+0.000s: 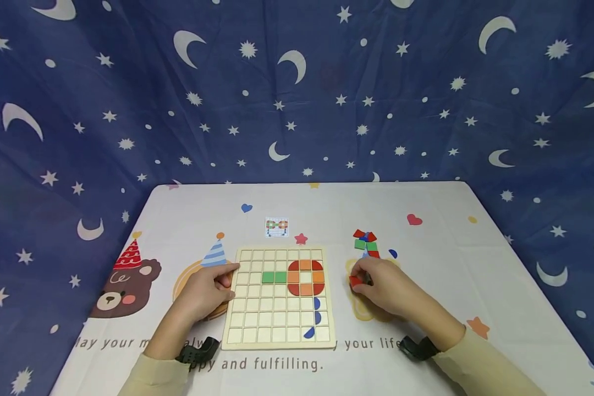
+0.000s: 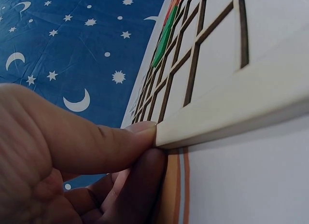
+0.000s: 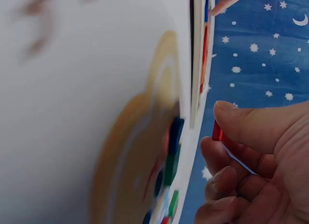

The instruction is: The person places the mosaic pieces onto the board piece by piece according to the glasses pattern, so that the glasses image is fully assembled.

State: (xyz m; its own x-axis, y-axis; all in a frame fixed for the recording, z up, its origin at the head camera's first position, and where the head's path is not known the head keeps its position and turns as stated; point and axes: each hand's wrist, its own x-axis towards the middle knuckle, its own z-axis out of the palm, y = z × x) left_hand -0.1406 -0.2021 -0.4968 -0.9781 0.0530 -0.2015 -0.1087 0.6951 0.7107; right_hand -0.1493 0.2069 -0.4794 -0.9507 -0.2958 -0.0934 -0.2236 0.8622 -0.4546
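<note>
A cream square board with a raised grid lies on the table. My left hand rests at its left edge, thumb and index finger touching the side apart from each other; the thumb meets the rim in the left wrist view. On the board, orange squares and red rounded corner tiles form a ring. Two green squares lie left of it, and blue half-round tiles run below. Right of the board, my right hand pinches a red tile between thumb and index finger, above the table.
Loose red, green and blue tiles lie in a cluster just beyond my right hand, with a blue half-round tile beside them. A small pattern card lies behind the board. A printed cloth covers the table.
</note>
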